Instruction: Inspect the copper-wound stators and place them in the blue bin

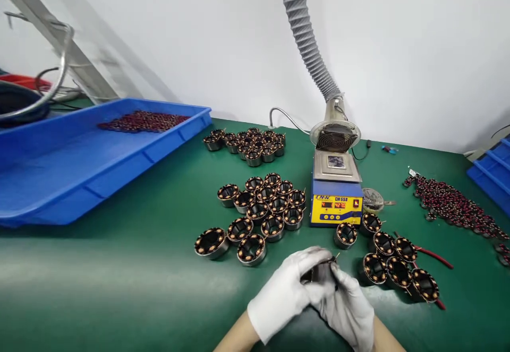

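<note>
Both hands wear white gloves and meet over the near edge of the green table [119,277], a little right of its middle. The left hand [285,293] comes in from the lower left, fingers curled closed around a small dark metal ring wound with copper coils [321,272]. The right hand [348,309] comes in from the lower right, fingers also closed on the same ring from the right and below. The ring sits between the two hands, mostly covered by the gloves, and is held just above the table. A thin wire end sticks up at its top right.

Just beyond the hands, left of centre, a loose cluster of matching rings [258,208] stands on the table. A second, tighter cluster [251,145] sits toward the far edge. To the right of the hands, another group of rings [394,264] lies near the near right part of the table, with a red-handled tool [434,256] partly under them.

A blue and yellow solder pot [336,198] with red digits on its front stands centre right, under a grey ribbed hose [306,39] ending in a round intake. A small tin [372,200] sits just beside the pot on its right. A pile of small dark red parts [454,208] lies toward the right edge. A blue tray [79,161] holding more dark red parts occupies the far left corner.
</note>
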`<state>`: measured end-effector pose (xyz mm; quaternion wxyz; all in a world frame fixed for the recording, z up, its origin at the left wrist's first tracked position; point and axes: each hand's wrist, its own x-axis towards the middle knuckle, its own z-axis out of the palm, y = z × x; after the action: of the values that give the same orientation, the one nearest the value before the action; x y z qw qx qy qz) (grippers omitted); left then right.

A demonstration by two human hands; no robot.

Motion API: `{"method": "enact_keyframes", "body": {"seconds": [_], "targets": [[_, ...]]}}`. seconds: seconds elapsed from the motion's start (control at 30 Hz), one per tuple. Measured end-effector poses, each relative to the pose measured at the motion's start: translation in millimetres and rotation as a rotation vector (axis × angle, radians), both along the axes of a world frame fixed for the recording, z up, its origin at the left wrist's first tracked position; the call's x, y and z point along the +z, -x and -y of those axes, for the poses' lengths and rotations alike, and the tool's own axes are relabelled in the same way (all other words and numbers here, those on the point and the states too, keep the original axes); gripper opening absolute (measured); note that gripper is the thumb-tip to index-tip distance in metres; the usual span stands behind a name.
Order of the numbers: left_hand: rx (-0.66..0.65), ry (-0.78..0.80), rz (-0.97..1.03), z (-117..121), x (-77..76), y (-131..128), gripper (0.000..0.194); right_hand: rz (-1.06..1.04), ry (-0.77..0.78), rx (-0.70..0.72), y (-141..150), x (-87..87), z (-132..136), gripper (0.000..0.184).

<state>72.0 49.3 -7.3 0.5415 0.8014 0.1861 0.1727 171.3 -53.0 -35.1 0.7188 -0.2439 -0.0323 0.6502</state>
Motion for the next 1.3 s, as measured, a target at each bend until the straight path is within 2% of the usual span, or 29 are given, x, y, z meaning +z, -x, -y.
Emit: {"method": "enact_keyframes", "body": {"seconds": [0.07,0.17,0.23,0.27,0.33,0.4,0.43,0.47,0.5,0.57,0.6,0.73,0.8,0.9,0.93,1.0,1.07,1.17,1.2,1.23,1.3], "targets": [[0.097,0.153,0.011,-4,2.0,0,0.026,0.022,-0.003,0.039,2,-0.3,-3,0.024],[0.256,0.360,0.073,-12,3.3,-2,0.031,0.051,-0.011,0.130,3,0.9,-3,0.029],[0.328,0.443,0.136,-16,4.2,0,0.036,0.026,-0.012,0.165,1,2.8,-3,0.037],[0.315,0.456,0.134,-17,4.8,1,0.037,0.004,-0.010,0.173,0,4.0,-2,0.041],[0.176,0.425,0.058,-16,5.6,4,0.043,-0.038,0.000,0.179,-2,6.0,-3,0.044],[-0.001,0.386,-0.059,-11,4.6,3,0.069,-0.055,0.022,0.161,-3,7.0,-3,0.042],[-0.049,0.393,-0.089,-9,3.5,2,0.076,-0.055,0.032,0.147,-2,6.9,-4,0.039],[-0.061,0.404,-0.089,-7,2.2,-1,0.075,-0.052,0.038,0.133,-1,6.4,-4,0.037],[-0.050,0.408,-0.066,-5,0.9,-3,0.065,-0.045,0.034,0.126,0,5.6,-4,0.034],[0.028,0.423,-0.004,-5,-1.2,-9,0.034,-0.017,0.009,0.132,1,3.7,-4,0.029],[0.094,0.437,0.020,-6,-1.8,-10,0.027,-0.002,-0.004,0.152,1,3.1,-3,0.029],[0.427,0.606,0.095,-17,-0.5,-9,0.042,0.006,-0.019,0.237,-1,4.7,-1,0.039],[0.434,0.606,0.120,-18,1.7,-7,0.048,-0.010,-0.021,0.227,-1,6.2,-2,0.040],[0.285,0.626,0.024,-8,3.9,-9,0.045,-0.014,-0.020,0.140,2,5.1,-4,0.030],[0.277,0.663,0.010,-3,3.8,-11,0.042,-0.007,-0.023,0.115,3,4.0,-4,0.027],[0.366,0.761,0.066,2,2.7,-14,0.035,0.014,-0.031,0.103,4,1.9,-5,0.024],[0.454,0.846,0.221,0,0.8,-14,0.034,0.026,-0.039,0.147,2,1.4,-4,0.029],[0.565,0.858,0.483,-11,-3.3,-8,0.039,-0.031,-0.027,0.217,-2,3.4,-3,0.042],[0.532,0.821,0.483,-14,-4.8,-6,0.042,-0.057,-0.019,0.218,-4,4.3,-3,0.045],[0.444,0.772,0.418,-14,-6.2,-4,0.049,-0.081,-0.011,0.208,-5,5.0,-3,0.045],[0.187,0.648,0.186,-11,-7.9,-3,0.072,-0.112,-0.008,0.174,-7,6.0,-3,0.044]]}}
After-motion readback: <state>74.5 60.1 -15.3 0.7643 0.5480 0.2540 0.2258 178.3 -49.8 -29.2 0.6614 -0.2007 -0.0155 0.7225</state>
